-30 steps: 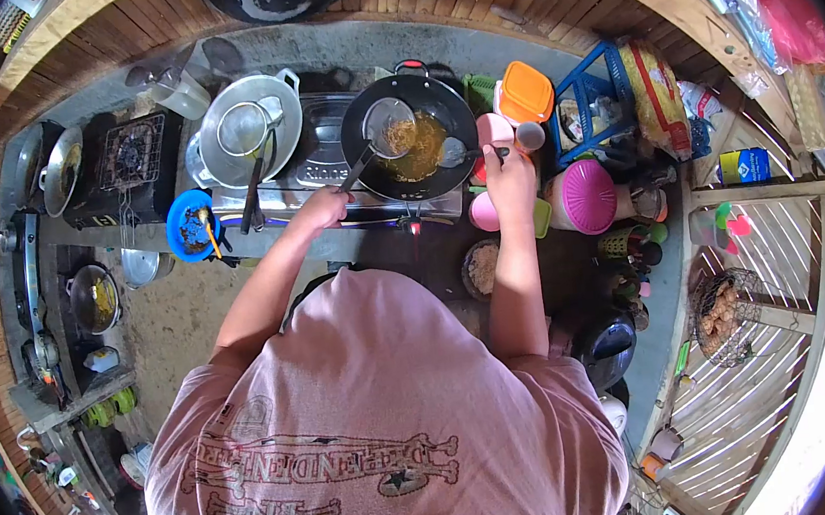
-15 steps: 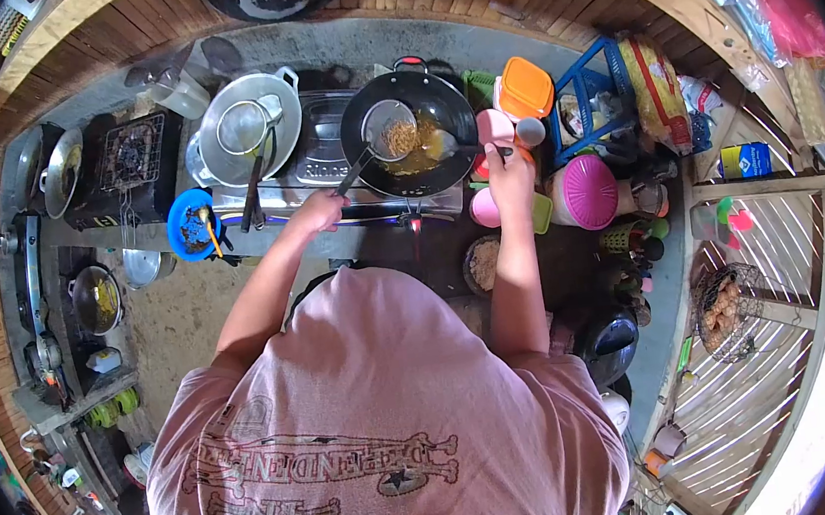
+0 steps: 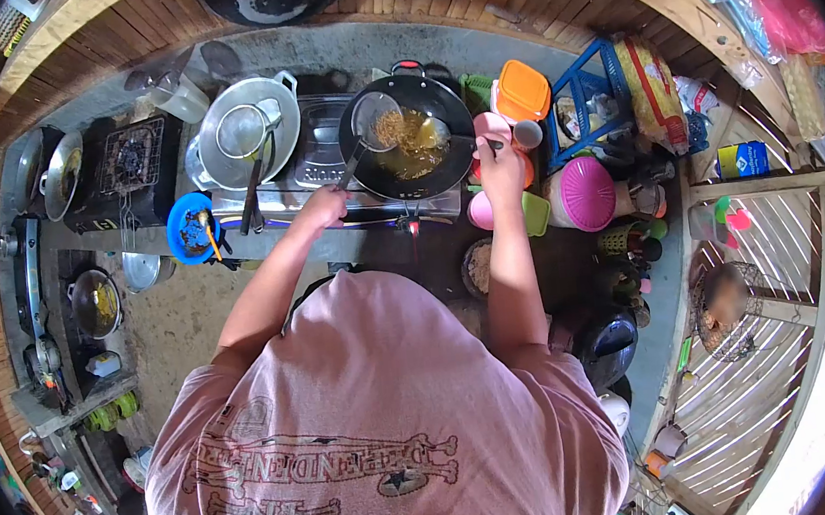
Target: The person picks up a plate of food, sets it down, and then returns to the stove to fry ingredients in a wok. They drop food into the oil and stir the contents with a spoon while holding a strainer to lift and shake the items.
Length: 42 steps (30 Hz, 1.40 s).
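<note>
A black wok (image 3: 425,181) with oil and brown fried bits sits on the stove. My left hand (image 3: 325,208) grips the dark handle of a round mesh strainer (image 3: 367,108), which is over the left part of the wok. Brown fried bits (image 3: 387,130) lie in the strainer's mesh. My right hand (image 3: 501,170) is closed around the dark handle of a metal spatula (image 3: 434,135); its head is in the wok beside the strainer, and I cannot make out its exact shape.
Left of the wok stands a large metal pot (image 3: 285,150) with another strainer (image 3: 242,132) on it. A blue bowl (image 3: 179,244) is at the counter's edge. To the right are an orange-lidded container (image 3: 522,90), a pink-lidded tub (image 3: 585,194) and a blue basket (image 3: 613,65).
The strainer has shifted left and slightly up, showing more oil in the wok. The spatula and my right hand have moved a little left.
</note>
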### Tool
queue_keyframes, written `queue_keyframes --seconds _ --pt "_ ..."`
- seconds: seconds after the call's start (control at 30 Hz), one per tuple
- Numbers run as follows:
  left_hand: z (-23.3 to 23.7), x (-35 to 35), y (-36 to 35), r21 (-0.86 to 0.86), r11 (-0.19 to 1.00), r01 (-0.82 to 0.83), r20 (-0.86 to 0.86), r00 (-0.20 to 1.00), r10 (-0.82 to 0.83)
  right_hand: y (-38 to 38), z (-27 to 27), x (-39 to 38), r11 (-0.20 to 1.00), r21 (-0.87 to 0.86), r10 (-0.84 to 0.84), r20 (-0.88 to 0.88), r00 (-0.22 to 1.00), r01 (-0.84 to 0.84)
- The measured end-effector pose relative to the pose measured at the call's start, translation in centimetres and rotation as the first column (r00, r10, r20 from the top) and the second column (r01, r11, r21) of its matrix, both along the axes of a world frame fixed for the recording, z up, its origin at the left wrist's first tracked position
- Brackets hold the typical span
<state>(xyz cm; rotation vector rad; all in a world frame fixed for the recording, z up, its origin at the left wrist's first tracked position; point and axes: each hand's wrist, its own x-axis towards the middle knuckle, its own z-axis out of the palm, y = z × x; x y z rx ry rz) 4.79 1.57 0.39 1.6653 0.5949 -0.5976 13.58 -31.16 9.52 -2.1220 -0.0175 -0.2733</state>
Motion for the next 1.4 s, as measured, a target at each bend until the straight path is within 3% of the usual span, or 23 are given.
queue_keyframes --seconds 0.17,0.27,0.33,0.37,0.47,0.63,0.7,0.73,0.87,0.97,1.03,1.1,1.2,1.37,1.4 --pt "0.6 0.5 -0.2 -0.002 1.000 -0.007 -0.020 1.000 0.007 0.1 0.4 0.1 0.991 0.136 -0.001 0.041 0.999 -0.005" --pt "1.4 0.6 -0.7 0.021 1.000 -0.002 -0.011 1.000 0.002 -0.4 0.8 0.6 1.000 0.012 -0.012 0.068 0.998 0.012" --pt "1.4 0.7 -0.7 0.039 0.999 -0.005 -0.004 1.000 0.005 -0.5 -0.3 1.4 0.982 -0.182 -0.027 0.129 0.991 0.050" --pt "1.1 0.7 -0.6 0.028 1.000 -0.002 -0.004 1.000 0.002 -0.4 -1.0 1.8 0.982 -0.182 -0.026 0.128 0.991 0.050" --pt "0.8 0.9 -0.9 -0.004 1.000 0.010 -0.006 1.000 -0.010 0.4 -1.5 2.2 0.999 -0.006 0.048 0.011 0.999 -0.048" --pt "1.1 1.0 -0.9 0.009 0.999 0.041 -0.004 0.999 -0.041 0.6 -0.3 1.7 0.977 0.199 0.055 0.079 0.995 -0.070" --pt "-0.1 1.3 -0.6 0.017 1.000 0.024 -0.020 1.000 -0.023 0.0 -0.2 1.8 0.997 0.073 0.031 0.066 0.997 -0.036" --pt "-0.3 1.4 -0.6 0.017 1.000 0.025 -0.021 0.999 -0.025 -0.3 0.1 1.7 0.996 -0.085 0.006 0.081 0.997 0.001" --pt "0.7 1.3 -0.9 0.032 0.998 0.049 -0.011 0.999 -0.048 -0.3 -0.1 1.9 0.959 -0.279 -0.023 0.097 0.995 0.049" --pt "0.7 1.2 -1.3 0.027 0.998 0.054 -0.012 0.998 -0.054 0.3 -0.9 1.6 0.988 -0.152 0.021 0.034 0.999 -0.016" --pt "0.8 1.5 -1.3 0.012 0.999 0.050 -0.005 0.999 -0.050 0.6 -0.4 1.5 0.991 0.106 0.081 0.028 0.996 -0.084" --pt "0.7 1.4 -1.1 -0.007 0.997 0.072 -0.014 0.997 -0.072 0.4 0.7 0.9 0.993 0.102 0.059 0.045 0.997 -0.064" --pt "0.8 1.3 -0.7 -0.044 0.996 0.081 -0.001 0.997 -0.081 -0.5 2.0 0.4 0.985 -0.165 -0.033 0.123 0.992 0.053" --pt "0.9 0.6 -0.7 0.046 0.993 0.105 0.006 0.994 -0.105 -0.4 3.9 -1.0 0.938 -0.323 -0.062 0.189 0.980 0.122" --pt "0.9 0.6 -0.7 0.072 0.991 0.109 0.020 0.994 -0.111 -0.1 4.1 -1.1 0.926 -0.365 -0.054 0.132 0.990 0.099"
